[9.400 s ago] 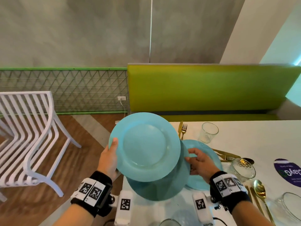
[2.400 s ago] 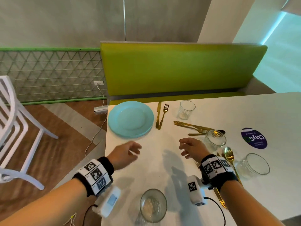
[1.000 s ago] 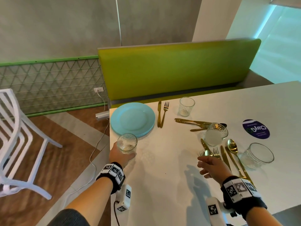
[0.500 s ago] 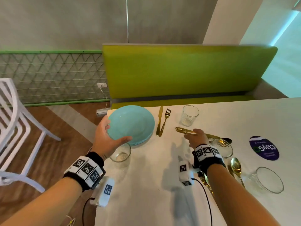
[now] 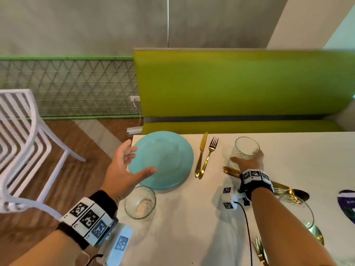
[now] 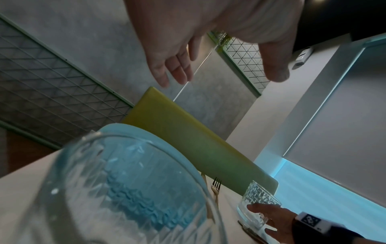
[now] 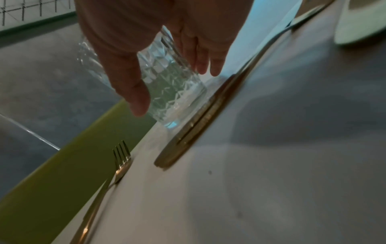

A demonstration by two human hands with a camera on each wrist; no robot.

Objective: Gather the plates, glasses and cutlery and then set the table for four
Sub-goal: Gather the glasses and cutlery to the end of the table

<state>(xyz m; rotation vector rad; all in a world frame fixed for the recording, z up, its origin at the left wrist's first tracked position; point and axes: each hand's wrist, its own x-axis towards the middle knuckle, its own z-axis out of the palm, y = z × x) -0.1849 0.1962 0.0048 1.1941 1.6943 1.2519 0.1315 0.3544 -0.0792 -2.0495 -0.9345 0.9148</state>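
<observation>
Head view: right hand (image 5: 247, 163) cups glass (image 5: 245, 147) (left hand (image 5: 124, 169) spread).

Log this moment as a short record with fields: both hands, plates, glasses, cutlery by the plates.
left hand: open, holds nothing, spread at the plates' left rim
right hand: grip closing around the far faceted clear glass; thumb and fingers flank it
stack of round turquoise plates: on the white table, far-left corner
near clear glass: upright, just in front of the plates
gold knife and gold fork: side by side, right of the plates
</observation>
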